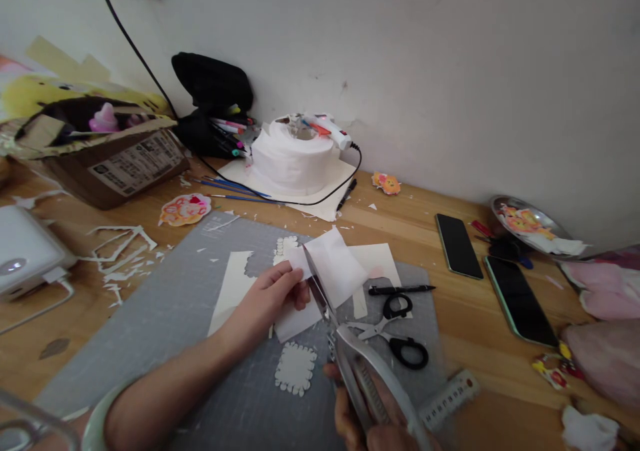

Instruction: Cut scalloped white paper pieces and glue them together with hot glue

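Note:
My left hand (pixel 273 297) pinches a white sheet of paper (pixel 336 265) over a grey cutting mat (pixel 165 331). My right hand (pixel 360 411), low in the frame, grips grey-handled scissors (pixel 350 351) whose blades reach up into the paper's left edge beside my left fingers. A white scallop-edged paper cutout (pixel 295 368) lies on the mat just below my left hand. A second pair of scissors with black handles (pixel 395 331) rests to the right, next to a black pen (pixel 400 290).
Two phones (pixel 458 245) (pixel 519 299) lie on the wooden table at right, near a metal dish (pixel 530 221). A white tissue roll (pixel 293 157) with a glue gun (pixel 327 127) sits by the wall. A cardboard box (pixel 115 157) and paper scraps (pixel 120 251) fill the left.

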The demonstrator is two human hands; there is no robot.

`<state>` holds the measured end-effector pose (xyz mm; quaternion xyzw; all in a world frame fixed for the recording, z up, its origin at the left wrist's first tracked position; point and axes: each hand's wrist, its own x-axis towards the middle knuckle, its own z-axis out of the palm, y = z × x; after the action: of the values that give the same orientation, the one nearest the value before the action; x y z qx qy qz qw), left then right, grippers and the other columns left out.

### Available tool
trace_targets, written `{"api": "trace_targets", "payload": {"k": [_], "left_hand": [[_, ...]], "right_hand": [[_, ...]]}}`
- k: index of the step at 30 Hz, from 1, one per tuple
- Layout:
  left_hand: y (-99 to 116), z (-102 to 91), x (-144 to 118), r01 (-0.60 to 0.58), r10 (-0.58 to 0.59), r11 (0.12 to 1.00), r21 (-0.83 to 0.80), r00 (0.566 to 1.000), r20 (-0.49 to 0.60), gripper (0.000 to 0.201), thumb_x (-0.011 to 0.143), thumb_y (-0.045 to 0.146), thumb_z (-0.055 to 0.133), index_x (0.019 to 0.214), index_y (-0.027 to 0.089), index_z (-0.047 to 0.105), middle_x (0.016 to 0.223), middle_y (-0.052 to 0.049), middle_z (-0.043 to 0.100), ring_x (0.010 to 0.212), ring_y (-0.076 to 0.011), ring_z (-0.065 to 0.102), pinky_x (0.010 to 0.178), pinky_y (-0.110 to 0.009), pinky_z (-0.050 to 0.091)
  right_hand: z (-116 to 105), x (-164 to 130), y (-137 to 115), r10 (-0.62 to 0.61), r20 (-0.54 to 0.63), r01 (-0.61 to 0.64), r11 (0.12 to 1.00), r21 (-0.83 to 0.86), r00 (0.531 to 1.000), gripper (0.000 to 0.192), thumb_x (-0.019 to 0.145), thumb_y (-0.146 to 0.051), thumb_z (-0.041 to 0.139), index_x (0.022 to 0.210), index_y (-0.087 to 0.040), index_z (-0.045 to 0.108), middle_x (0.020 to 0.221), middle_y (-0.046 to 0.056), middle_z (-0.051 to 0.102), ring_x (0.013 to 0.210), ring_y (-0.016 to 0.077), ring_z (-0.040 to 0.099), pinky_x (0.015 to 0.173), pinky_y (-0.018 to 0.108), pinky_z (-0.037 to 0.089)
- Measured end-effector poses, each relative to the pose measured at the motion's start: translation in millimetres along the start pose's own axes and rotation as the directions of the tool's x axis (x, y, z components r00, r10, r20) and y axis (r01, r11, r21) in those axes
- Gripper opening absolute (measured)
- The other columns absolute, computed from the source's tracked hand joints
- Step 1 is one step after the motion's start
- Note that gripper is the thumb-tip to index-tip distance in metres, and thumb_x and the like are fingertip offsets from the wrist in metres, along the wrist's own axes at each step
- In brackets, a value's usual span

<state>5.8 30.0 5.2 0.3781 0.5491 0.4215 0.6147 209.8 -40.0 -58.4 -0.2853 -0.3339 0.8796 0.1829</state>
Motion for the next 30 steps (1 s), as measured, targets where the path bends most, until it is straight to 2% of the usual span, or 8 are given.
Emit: {"api": "trace_targets", "payload": {"k": [4,6,13,16,19,24,27,30], "left_hand": [[-2,-1.5,1,-0.023,0.023,1.000,-0.003,1.000,-0.008,0.027,0.072,0.040,0.050,0.054,0.020,0.047,0.051,0.003,0.052,0.054,-0.0126,0.047,0.058,-0.024,0.037],[-2,-1.8,2,-0.036,0.035,0.999,-0.014,0.999,-0.037,0.026,0.072,0.039,0.051,0.055,0.020,0.047,0.051,0.003,0.051,0.054,-0.0124,0.046,0.059,-0.025,0.038],[-2,-0.7,3,-0.039,0.041,0.999,0.023,0.996,-0.085,0.025,0.071,0.039,0.051,0.056,0.020,0.046,0.049,0.004,0.049,0.050,-0.0113,0.044,0.054,-0.024,0.036],[-1,-0.9,3,-0.034,0.036,0.999,0.025,0.996,-0.085,0.026,0.071,0.040,0.051,0.055,0.020,0.045,0.049,0.004,0.049,0.050,-0.0111,0.045,0.053,-0.023,0.036],[0,-1.0,4,-0.005,0.000,0.998,-0.061,0.997,-0.083,0.024,0.070,0.038,0.050,0.055,0.020,0.044,0.049,0.004,0.049,0.048,-0.0107,0.044,0.051,-0.023,0.036],[2,-0.1,3,0.016,-0.025,0.992,-0.122,0.997,-0.072,0.023,0.071,0.034,0.049,0.054,0.020,0.043,0.047,0.004,0.049,0.046,-0.0099,0.043,0.049,-0.023,0.035],[2,0.4,2,0.023,-0.029,0.992,-0.123,0.998,-0.050,0.023,0.070,0.034,0.051,0.054,0.020,0.044,0.046,0.004,0.050,0.046,-0.0101,0.045,0.050,-0.023,0.035],[1,-0.2,1,0.009,-0.011,0.998,-0.062,0.999,-0.037,0.024,0.071,0.036,0.051,0.054,0.020,0.045,0.046,0.004,0.051,0.046,-0.0102,0.044,0.051,-0.023,0.035]], "right_hand": [[5,-5,-1,-0.142,0.133,0.131,0.987,0.089,0.981,0.072,0.061,-0.059,0.067,0.123,-0.027,0.047,0.073,-0.001,0.050,0.041,0.0020,0.033,0.037,0.016,0.026],[9,-7,-2,-0.186,0.144,0.172,0.980,0.103,0.972,0.073,0.062,-0.059,0.066,0.124,-0.028,0.045,0.074,-0.002,0.050,0.041,0.0012,0.031,0.037,0.015,0.024],[11,-8,-9,-0.173,0.148,0.174,0.985,0.002,0.974,0.082,0.059,-0.070,0.059,0.125,-0.025,0.041,0.075,-0.002,0.048,0.044,0.0018,0.031,0.040,0.016,0.027],[7,-9,-12,-0.090,0.146,0.092,0.996,-0.006,0.985,0.088,0.053,-0.069,0.065,0.124,-0.023,0.042,0.075,-0.001,0.049,0.045,0.0024,0.034,0.041,0.017,0.027],[5,-8,-12,-0.008,0.119,0.006,1.000,0.018,0.993,0.089,0.049,-0.063,0.072,0.122,-0.021,0.044,0.072,-0.001,0.050,0.048,0.0043,0.040,0.041,0.018,0.026],[13,-4,-8,-0.130,0.042,0.122,0.981,0.149,0.991,0.075,0.055,-0.061,0.071,0.114,-0.021,0.051,0.067,-0.003,0.051,0.046,0.0031,0.037,0.041,0.017,0.026],[19,0,-11,-0.079,0.100,0.057,0.978,0.202,0.992,0.062,0.063,-0.062,0.064,0.109,-0.020,0.054,0.062,-0.003,0.052,0.041,0.0038,0.039,0.039,0.017,0.026],[23,1,-15,-0.062,0.037,0.052,0.973,0.226,0.997,0.062,0.062,-0.059,0.066,0.108,-0.019,0.055,0.060,-0.003,0.052,0.040,0.0037,0.038,0.037,0.016,0.024]]}}
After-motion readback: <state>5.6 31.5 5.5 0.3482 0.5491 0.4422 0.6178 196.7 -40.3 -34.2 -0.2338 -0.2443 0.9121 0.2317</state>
